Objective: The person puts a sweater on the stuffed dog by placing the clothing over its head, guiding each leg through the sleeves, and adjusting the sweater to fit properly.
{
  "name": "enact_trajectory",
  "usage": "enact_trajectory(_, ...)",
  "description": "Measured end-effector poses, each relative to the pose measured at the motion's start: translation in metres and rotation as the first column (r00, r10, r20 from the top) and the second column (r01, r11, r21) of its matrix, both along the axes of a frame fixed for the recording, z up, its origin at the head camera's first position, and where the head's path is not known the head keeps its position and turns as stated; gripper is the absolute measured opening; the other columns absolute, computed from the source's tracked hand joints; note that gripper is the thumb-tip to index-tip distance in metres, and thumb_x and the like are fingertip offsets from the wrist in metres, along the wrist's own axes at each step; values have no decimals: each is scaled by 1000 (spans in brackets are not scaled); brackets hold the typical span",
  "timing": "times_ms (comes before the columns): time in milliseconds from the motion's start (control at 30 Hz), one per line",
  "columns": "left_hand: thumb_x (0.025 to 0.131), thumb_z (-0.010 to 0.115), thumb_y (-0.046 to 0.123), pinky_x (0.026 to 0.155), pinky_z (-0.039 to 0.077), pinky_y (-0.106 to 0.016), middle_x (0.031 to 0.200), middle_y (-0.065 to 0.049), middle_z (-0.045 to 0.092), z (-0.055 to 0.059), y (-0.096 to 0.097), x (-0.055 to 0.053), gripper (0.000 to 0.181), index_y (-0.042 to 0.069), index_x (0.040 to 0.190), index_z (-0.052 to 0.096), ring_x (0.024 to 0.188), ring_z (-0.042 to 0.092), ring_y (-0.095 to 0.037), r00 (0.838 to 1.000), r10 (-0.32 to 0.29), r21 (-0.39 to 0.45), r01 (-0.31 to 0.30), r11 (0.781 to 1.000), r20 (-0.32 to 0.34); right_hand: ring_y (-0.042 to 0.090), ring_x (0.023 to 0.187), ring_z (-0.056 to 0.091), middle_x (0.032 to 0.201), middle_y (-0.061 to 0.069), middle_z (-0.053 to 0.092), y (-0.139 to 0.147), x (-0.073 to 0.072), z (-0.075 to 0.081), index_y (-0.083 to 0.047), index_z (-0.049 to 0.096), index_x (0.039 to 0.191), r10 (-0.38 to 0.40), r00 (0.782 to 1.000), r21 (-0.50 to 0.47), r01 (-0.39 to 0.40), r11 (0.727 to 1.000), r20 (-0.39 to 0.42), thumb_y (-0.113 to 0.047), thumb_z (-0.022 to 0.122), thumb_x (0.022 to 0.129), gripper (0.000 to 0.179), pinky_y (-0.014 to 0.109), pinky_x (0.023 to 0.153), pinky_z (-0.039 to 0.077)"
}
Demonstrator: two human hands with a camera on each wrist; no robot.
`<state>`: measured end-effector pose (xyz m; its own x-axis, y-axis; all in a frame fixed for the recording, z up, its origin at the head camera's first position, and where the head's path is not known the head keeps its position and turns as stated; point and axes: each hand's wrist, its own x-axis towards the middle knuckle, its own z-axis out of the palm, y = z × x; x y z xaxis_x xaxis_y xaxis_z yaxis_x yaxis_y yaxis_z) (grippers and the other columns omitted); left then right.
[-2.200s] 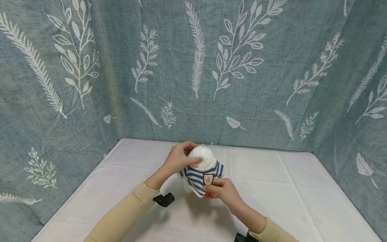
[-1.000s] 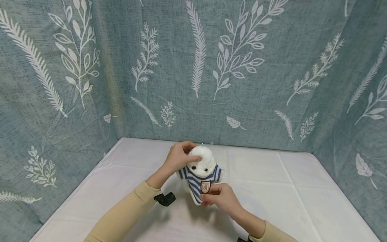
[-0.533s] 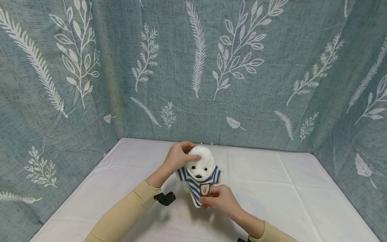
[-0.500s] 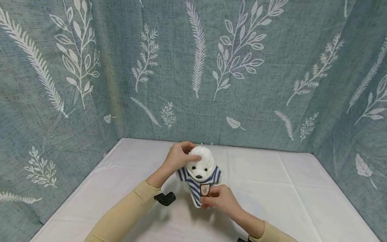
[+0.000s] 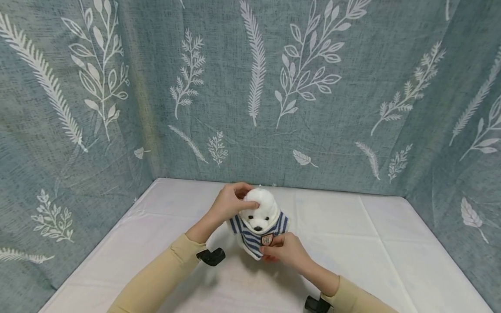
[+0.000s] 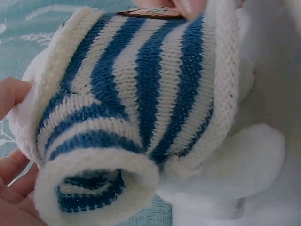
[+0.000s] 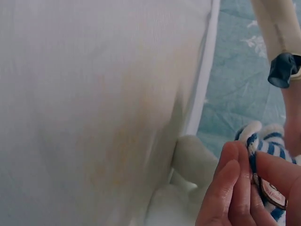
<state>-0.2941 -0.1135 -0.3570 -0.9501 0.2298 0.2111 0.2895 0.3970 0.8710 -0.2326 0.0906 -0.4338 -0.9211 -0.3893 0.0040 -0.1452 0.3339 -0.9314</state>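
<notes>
A white plush bear (image 5: 266, 201) with black eyes and nose is held up near the middle of the table in the head view. My left hand (image 5: 230, 204) grips its head from the left, thumb across the forehead. Around the body is a blue-and-white striped knit sweater (image 5: 248, 238) with a shield-shaped patch (image 5: 267, 239) on its front. My right hand (image 5: 291, 252) pinches the sweater's lower hem beside the patch. In the left wrist view, a sleeve (image 6: 96, 157) opens toward the camera with no paw showing in it. The plush legs (image 7: 193, 157) stick out below the hem.
A white cloth covers the table (image 5: 352, 243). Blue-green curtains (image 5: 235, 87) printed with white leaves stand behind it and on both sides. Black wrist mounts (image 5: 211, 257) sit on both forearms.
The bear's eyes and nose have come into view as the sweater's neck moved down below them. Since half a second ago, the right hand and hem have risen slightly. The left hand stays put.
</notes>
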Motion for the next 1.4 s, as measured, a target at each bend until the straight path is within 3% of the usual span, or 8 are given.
enact_trajectory(400,75,80,22,74,51,-30,107,-7,68,-1,-1,0,42,12,114,67,94,62,-20,1000,-18,16,18,1000,15,37,80,70,83,20,72,10,2,8,7,71,91,2,1000,-50,-1,999,26,-19,69,87,26,44,68,57)
enact_trajectory(600,78,77,16,77,52,-32,110,-12,67,17,2,16,41,7,117,65,98,61,-25,999,-22,-7,22,1000,24,23,69,70,75,7,72,27,2,25,-2,72,88,-79,992,56,85,995,-95,-34,68,87,32,36,61,56)
enact_trajectory(800,79,76,17,79,52,-34,110,-13,66,29,3,29,41,6,116,65,99,61,-25,999,-32,-5,32,999,21,10,69,60,75,-1,65,40,-13,36,-15,69,87,-272,900,18,295,955,-341,-35,72,83,21,24,61,50)
enact_trajectory(867,78,77,20,79,52,-35,110,-11,66,19,1,20,42,8,117,65,98,61,-24,999,-33,2,33,999,22,11,78,61,84,0,66,43,-21,36,-16,69,95,-292,881,14,320,947,-373,-33,73,83,21,24,68,51)
enact_trajectory(933,76,79,23,79,52,-35,110,-9,66,10,0,12,43,11,116,65,97,61,-22,999,-33,6,33,999,27,15,88,63,94,2,67,45,-29,34,-15,68,102,-278,887,16,305,952,-368,-31,74,82,26,28,76,53)
enact_trajectory(1033,74,81,27,79,52,-34,109,-6,67,-2,-2,1,44,16,115,66,96,61,-20,999,-33,18,33,999,30,19,100,64,107,3,68,46,-38,32,-16,67,110,-239,929,24,256,966,-283,-34,73,83,33,35,85,53)
enact_trajectory(1133,74,81,27,78,52,-34,106,-5,67,-1,-2,1,43,16,113,67,95,61,-19,999,-34,26,34,999,24,19,103,64,109,2,69,46,-43,30,-18,68,112,-203,966,10,207,978,-163,-35,72,83,34,37,88,52)
enact_trajectory(1400,74,81,24,77,52,-32,105,-4,67,0,-2,1,42,16,112,67,93,62,-18,999,-30,30,29,999,22,14,90,65,100,3,71,47,-49,29,-13,71,107,-175,980,24,178,984,-93,-27,72,85,26,39,82,52)
